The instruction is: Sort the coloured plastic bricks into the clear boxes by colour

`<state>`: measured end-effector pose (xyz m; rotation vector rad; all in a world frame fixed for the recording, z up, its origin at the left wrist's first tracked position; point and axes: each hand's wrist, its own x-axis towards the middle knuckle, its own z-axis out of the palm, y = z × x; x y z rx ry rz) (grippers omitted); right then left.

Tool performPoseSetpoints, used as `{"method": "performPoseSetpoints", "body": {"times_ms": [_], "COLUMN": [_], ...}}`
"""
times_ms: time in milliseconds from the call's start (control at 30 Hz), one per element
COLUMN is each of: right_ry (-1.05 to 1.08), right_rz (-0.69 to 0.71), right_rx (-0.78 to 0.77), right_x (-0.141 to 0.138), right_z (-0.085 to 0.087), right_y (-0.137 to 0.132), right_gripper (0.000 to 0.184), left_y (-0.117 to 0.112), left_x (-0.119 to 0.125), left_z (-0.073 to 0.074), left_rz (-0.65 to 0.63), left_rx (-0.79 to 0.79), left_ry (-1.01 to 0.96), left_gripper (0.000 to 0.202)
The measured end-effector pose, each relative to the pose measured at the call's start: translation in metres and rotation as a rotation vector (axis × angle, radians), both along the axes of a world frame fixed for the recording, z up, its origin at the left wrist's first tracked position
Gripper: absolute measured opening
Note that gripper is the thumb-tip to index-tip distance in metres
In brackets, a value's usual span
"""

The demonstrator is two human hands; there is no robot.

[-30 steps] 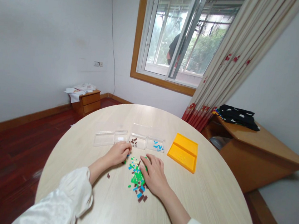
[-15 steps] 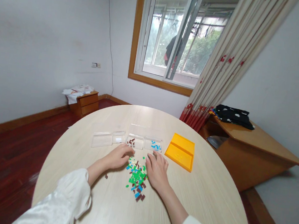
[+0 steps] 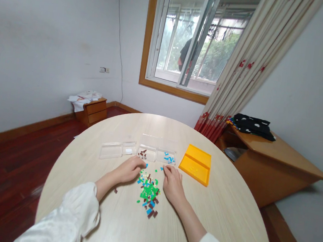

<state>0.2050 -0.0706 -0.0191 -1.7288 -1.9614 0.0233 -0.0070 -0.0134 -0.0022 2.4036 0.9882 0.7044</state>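
- Moved: right hand (image 3: 173, 183), fingers now drawn in at a blue brick (image 3: 161, 168).
- Left hand (image 3: 128, 169) is at a second blue brick (image 3: 146, 166); whether either pinches, cannot tell.
- Hands apart; mixed brick pile (image 3: 150, 191) between, on table (image 3: 125, 229).
- Risk: dragging fingers could scatter bricks.

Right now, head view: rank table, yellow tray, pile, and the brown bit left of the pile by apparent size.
1. Table
2. Yellow tray and pile: too close to rank
3. Brown bit
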Motion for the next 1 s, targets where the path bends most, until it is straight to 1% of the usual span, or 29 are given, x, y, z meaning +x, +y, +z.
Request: {"method": "performPoseSetpoints", "body": {"times_ms": [100, 200, 300, 400, 500, 600, 667, 767, 867, 1000], "right_ry": [-0.014, -0.019, 0.007, 0.047, 0.082, 0.116, 0.138, 0.142, 0.093, 0.038], "right_rz": [0.014, 0.022, 0.053, 0.109, 0.182, 0.296, 0.332, 0.287, 0.248, 0.218], "right_rx": [-0.013, -0.01, 0.017, 0.052, 0.045, 0.007, -0.016, -0.039, -0.042, -0.001], "right_x": [-0.002, -0.003, -0.005, -0.006, -0.008, -0.01, -0.011, -0.011, -0.012, -0.013], "right_z": [0.0, 0.0, -0.002, -0.003, 0.001, 0.007, 0.01, 0.009, 0.005, 0.001], "right_y": [0.0, -0.001, -0.001, -0.003, -0.006, -0.009, -0.009, -0.008, -0.006, -0.005], "right_gripper": [0.043, 0.043, 0.046, 0.047, 0.044, 0.046, 0.05, 0.054, 0.057, 0.051], "left_y": [-0.005, -0.009, -0.01, -0.008, -0.005, -0.005, -0.005, -0.006, -0.008, -0.009], "left_x": [0.003, 0.006, 0.007, 0.006, 0.006, 0.006, 0.006, 0.007, 0.008, 0.008], "left_z": [0.003, 0.007, 0.008, 0.004, 0.0, -0.001, -0.001, 0.001, 0.002, 0.003], "left_rz": [-0.055, -0.079, -0.094, -0.057, -0.016, -0.024, -0.036, -0.042, -0.073, -0.103], "left_rx": [0.016, 0.044, 0.066, 0.098, 0.105, 0.105, 0.114, 0.122, 0.109, 0.084], "left_ry": [0.029, 0.088, 0.112, 0.091, 0.082, 0.094, 0.097, 0.097, 0.095, 0.088], "left_gripper": [0.041, 0.043, 0.043, 0.039, 0.034, 0.032, 0.032, 0.035, 0.037, 0.039]}}
